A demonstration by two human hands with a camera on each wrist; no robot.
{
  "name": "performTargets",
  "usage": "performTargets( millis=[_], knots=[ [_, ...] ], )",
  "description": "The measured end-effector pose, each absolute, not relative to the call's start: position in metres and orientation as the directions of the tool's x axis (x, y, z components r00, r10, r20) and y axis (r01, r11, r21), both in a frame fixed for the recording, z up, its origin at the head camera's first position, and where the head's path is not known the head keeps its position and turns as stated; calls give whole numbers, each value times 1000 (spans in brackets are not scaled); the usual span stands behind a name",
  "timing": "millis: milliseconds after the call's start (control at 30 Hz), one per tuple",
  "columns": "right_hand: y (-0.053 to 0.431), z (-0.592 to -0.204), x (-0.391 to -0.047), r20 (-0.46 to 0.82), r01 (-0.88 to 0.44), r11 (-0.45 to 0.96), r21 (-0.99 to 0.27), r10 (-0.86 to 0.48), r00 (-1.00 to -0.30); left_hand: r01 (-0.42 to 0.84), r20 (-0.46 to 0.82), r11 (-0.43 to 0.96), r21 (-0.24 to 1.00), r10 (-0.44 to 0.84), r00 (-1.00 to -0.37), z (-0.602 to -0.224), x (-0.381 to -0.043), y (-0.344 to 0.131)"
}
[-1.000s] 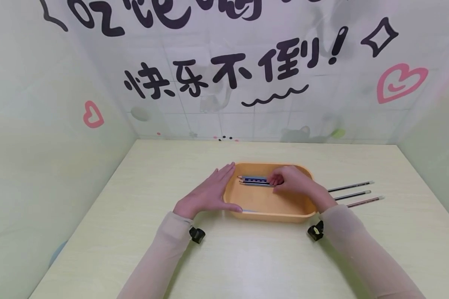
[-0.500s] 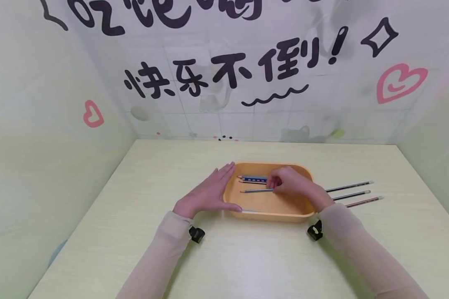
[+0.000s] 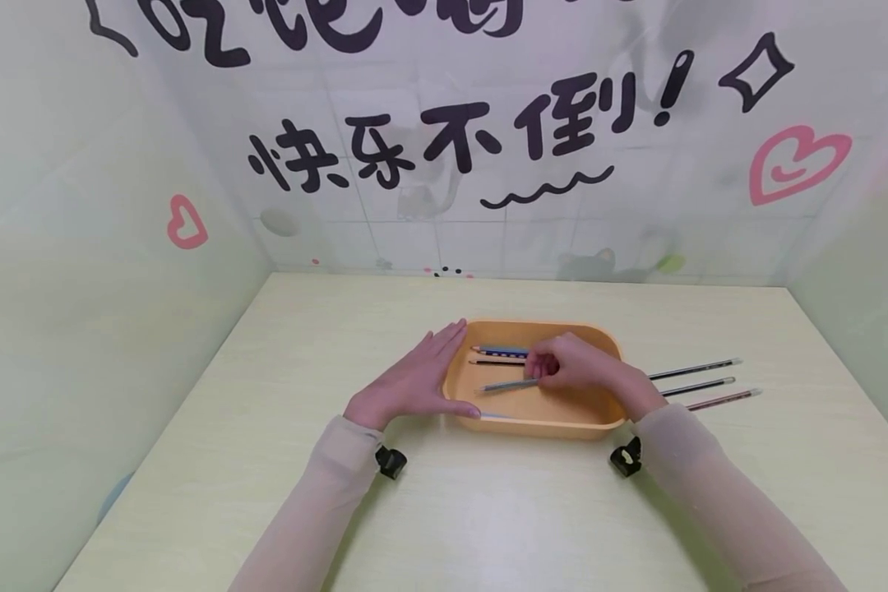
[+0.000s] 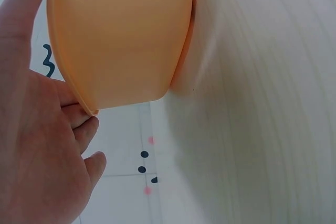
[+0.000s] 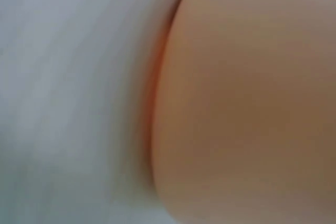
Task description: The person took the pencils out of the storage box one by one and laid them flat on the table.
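Note:
In the head view, an orange tray [image 3: 533, 429] stands on the table. My left hand [image 3: 407, 386] rests against its left end, fingers extended along the rim and the thumb across the near corner. The left wrist view shows this left hand [image 4: 47, 140] beside the tray's outer wall [image 4: 126, 40]. Inside the tray, my right hand [image 3: 580, 362] pinches a grey pencil [image 3: 506, 385], slightly slanted. Behind it lie a black pencil [image 3: 497, 363] and blue pencils [image 3: 499, 352], their right ends hidden by the hand. Only tray wall and blurred table show in the right wrist view.
Right of the tray, three pencils lie on the table: a dark one [image 3: 699, 367], another dark one [image 3: 699, 386] and a reddish one [image 3: 725, 400]; the right forearm covers their left ends. A printed backdrop [image 3: 444, 238] rises behind the table [image 3: 488, 510].
My right hand has drawn the grey pencil away from the others toward the tray's near side, and the pencil now slants. The left hand and tray stay in place.

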State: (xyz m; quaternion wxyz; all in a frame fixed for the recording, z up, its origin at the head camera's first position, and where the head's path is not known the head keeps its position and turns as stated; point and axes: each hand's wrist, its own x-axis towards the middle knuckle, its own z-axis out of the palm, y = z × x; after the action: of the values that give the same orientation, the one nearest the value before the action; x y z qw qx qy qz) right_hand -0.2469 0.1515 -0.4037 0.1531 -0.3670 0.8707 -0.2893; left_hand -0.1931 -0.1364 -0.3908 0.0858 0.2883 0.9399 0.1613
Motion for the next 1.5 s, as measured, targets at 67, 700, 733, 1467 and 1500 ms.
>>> performTargets(
  millis=[67,700,733,1467,1500],
  knots=[
    [152,-403,-246,-45,-555,556,-619,-730,-682,516,-66,782,350,570,-819,-391,-193,-136],
    [159,-379,-232,84,-600,507,-619,-717,-692,522,-63,782,341,573,-817,-392,-195,-136],
    [160,-377,-230,96,-609,499,-617,-720,-687,521,-65,781,344,574,-817,-392,-194,-136],
    [185,-333,-189,157,-652,560,-511,-685,-711,523,-62,778,349,576,-815,-391,-194,-136],
    [188,-332,-187,158,-653,566,-503,-683,-713,522,-63,778,350,575,-816,-391,-194,-136]
  ],
)
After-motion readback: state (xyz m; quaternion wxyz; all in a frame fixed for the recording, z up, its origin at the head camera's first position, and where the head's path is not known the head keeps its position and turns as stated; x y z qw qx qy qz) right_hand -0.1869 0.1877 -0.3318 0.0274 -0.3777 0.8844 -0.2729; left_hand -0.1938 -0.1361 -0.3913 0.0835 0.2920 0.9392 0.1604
